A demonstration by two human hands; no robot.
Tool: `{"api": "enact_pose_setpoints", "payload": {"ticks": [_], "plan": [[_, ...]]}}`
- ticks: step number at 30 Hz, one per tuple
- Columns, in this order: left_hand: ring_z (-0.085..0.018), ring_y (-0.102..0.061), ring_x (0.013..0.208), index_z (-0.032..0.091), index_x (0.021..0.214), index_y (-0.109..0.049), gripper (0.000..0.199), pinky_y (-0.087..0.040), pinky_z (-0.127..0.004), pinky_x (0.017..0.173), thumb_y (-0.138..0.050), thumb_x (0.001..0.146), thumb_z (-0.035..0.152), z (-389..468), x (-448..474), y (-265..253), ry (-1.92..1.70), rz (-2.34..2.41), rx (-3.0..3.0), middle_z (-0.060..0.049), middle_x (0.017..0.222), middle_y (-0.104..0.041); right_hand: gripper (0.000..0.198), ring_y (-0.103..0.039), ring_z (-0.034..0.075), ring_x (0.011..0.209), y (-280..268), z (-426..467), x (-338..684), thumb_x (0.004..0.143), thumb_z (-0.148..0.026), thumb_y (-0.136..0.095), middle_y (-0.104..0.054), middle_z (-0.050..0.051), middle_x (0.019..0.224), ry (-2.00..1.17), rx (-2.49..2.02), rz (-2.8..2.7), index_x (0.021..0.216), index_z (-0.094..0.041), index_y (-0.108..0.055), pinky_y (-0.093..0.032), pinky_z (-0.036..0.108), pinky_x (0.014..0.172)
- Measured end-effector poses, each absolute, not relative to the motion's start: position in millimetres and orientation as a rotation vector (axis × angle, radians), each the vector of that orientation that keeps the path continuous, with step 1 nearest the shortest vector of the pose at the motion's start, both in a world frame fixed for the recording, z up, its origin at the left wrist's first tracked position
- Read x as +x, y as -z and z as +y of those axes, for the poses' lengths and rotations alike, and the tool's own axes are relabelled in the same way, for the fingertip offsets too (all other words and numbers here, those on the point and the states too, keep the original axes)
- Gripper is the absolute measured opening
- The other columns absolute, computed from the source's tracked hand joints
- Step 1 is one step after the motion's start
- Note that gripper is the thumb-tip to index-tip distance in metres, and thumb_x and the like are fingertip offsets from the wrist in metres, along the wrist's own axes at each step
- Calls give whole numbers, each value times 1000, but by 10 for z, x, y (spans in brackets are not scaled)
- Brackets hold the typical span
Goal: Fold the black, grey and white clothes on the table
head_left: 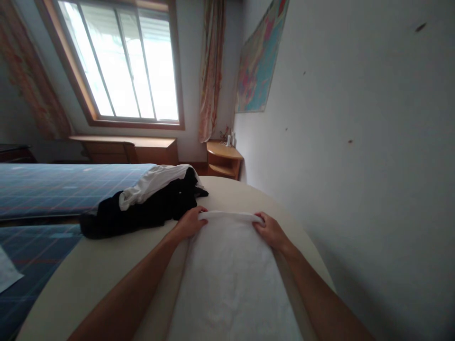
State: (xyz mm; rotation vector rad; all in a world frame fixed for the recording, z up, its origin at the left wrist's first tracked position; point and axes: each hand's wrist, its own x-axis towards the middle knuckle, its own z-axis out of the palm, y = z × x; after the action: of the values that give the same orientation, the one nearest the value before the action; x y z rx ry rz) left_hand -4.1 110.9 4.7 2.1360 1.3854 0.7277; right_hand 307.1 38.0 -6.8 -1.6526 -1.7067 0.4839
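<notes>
A white piece of cloth [234,274], perhaps a garment, lies lengthwise on the pale round table [142,265], its near end running out of view at the bottom. My left hand [191,221] pinches its far left corner. At the far right corner, my right hand [268,229] grips the same edge, thumb and fingers closed on it. Between the two hands the far edge looks folded or rolled over and runs nearly straight. Just beyond my left hand is a heap of black clothing [152,210] with a white garment [152,184] on it.
Left of the table is a bed with a blue checked cover [71,189]. A white sheet-like piece [7,270] lies at the far left. The wall [355,189] runs close along the right. Behind stand a corner shelf [223,150] and a wooden desk [152,144] under the window.
</notes>
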Motion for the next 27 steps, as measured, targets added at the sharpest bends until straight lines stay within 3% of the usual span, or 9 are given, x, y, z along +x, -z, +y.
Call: {"api": "enact_pose_setpoints", "payload": {"ticks": [8,12,14,16,21,27], "plan": [[-26,-66,104,16,109,-69,33,-48,-34,96,-69,76,18,1294,2,-293,-931,1379,2061,-9,110,-72,31,-66,21,90,-159,584,3081,78,-33,-61,-72,8,101,-333,-1552,-1549,105,-18,-65,-50,35,84],[-21,-68,80,15,101,-71,28,-56,-31,72,-70,74,21,1269,-22,-607,-897,1285,2011,-5,89,-72,31,-66,21,92,-428,567,3100,77,-31,-63,-72,7,102,-307,-1491,-1579,105,-18,-66,-51,35,86],[-18,-65,67,14,102,-70,29,-54,-27,57,-68,75,24,1183,-55,-725,-867,1244,1974,-3,82,-69,32,-66,21,90,-575,489,3090,77,-31,-64,-72,7,102,-329,-1473,-1604,107,-19,-66,-51,35,84],[-16,-62,64,13,102,-68,30,-53,-25,52,-67,74,26,1067,-103,-795,-860,1202,1935,-3,82,-68,33,-65,20,89,-712,363,3069,78,-31,-64,-72,7,102,-353,-1476,-1637,109,-19,-65,-51,34,82],[-13,-58,63,14,97,-66,33,-50,-22,54,-72,68,29,734,-270,-814,-899,1096,1854,0,77,-63,37,-64,20,91,-950,-93,3021,83,-36,-62,-71,6,107,-380,-1443,-1803,116,-19,-64,-50,33,82],[-13,-55,69,15,100,-65,30,-44,-22,60,-69,77,34,269,-479,-772,-794,970,2077,0,80,-63,35,-62,18,83,-1026,-667,2955,85,-29,-60,-69,5,99,-400,-1421,-1988,118,-21,-64,-48,29,74]]}}
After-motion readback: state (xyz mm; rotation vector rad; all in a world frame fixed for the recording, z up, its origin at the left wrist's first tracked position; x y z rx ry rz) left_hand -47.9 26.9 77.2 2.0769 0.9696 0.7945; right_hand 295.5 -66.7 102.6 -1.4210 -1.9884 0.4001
